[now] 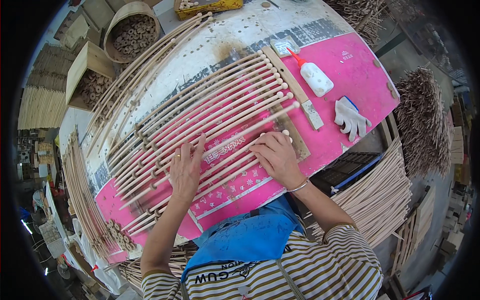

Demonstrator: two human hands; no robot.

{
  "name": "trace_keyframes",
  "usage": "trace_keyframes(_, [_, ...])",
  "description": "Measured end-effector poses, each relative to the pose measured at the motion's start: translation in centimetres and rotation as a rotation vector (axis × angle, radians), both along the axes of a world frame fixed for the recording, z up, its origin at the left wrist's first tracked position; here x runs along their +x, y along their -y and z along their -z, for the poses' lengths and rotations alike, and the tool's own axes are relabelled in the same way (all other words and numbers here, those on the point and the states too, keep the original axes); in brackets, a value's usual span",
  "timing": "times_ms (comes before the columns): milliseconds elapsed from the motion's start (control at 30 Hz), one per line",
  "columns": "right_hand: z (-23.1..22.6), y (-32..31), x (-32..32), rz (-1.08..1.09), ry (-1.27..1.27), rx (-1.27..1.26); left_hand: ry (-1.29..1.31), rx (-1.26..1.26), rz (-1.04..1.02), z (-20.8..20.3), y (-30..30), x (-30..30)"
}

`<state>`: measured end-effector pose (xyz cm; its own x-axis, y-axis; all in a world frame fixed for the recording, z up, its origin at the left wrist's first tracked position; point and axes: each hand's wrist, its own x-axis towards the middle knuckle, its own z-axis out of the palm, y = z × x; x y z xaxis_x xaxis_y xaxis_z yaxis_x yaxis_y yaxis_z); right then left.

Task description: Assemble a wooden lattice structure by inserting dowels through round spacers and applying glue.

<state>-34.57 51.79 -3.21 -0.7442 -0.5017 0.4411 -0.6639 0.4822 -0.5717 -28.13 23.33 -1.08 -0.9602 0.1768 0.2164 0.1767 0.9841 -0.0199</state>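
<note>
Across the pink tabletop lies a row of slim wooden rods [220, 100], most with a round ball at the right end and a small wooden ring near the left. My left hand [186, 167] bends over the lower part of the row, fingers around a rod [272, 117] whose ball sticks out further right than its neighbours. Its fingertips are partly hidden. My right hand [276, 156] curls over the ball ends of several nearer rods, gripping there; its hidden fingertips leave the exact number uncertain. A wooden stop bar [293, 85] lines the row's right end.
Right of the bar lie a white glue bottle [316, 80] with a red nozzle and a white glove [351, 118]. Wooden rings fill a round tub [111, 47] and a box [75, 75] at far left. Rod bundles [370, 195] stand around the table; loose rings [117, 235] lie near left.
</note>
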Motion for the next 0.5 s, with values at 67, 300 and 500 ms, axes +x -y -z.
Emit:
trace_keyframes(67, [0.1,-0.2,0.1,0.001,0.006,0.005,-0.002,0.01,0.001,-0.5,-0.7,-0.4])
trace_keyframes(300, [-0.1,-0.3,0.1,-0.005,0.019,0.016,-0.072,0.114,0.062,-0.6,-0.2,-2.8])
trace_keyframes(500, [0.1,-0.1,0.0,-0.01,0.004,-0.011,0.034,0.203,0.07,0.3,1.0,-4.7])
